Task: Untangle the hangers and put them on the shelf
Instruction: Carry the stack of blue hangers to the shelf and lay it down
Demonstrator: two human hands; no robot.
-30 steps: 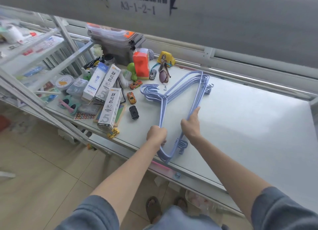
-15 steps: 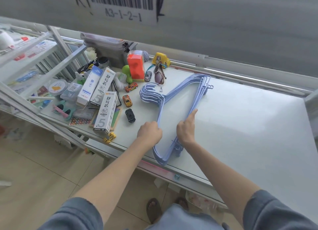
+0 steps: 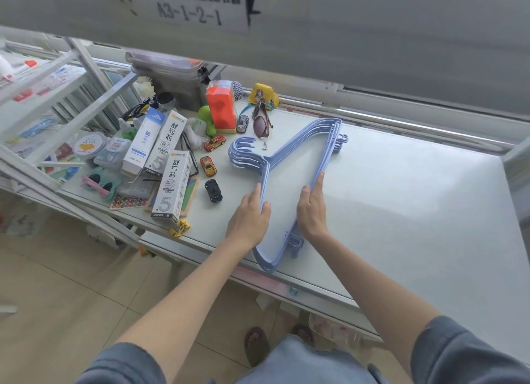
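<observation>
Both hands, left hand (image 3: 249, 217) and right hand (image 3: 312, 208), press flat, unclenched, on stacked hangers (image 3: 292, 165), count unclear.

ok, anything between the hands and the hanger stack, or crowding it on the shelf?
Nothing between them: left hand and right hand already press the blue hangers flat on the shelf. Sunglasses and black toy car lie close, apart from the stack.

the hangers (image 3: 321, 157) look like smooth, shiny light-blue plastic. the shelf (image 3: 401, 200) top is pale, flat and matt, with a shiny metal rail at the back. the pen refill boxes (image 3: 172, 182) look like smooth printed card. the sunglasses (image 3: 261, 124) have dark glossy lenses.
</observation>
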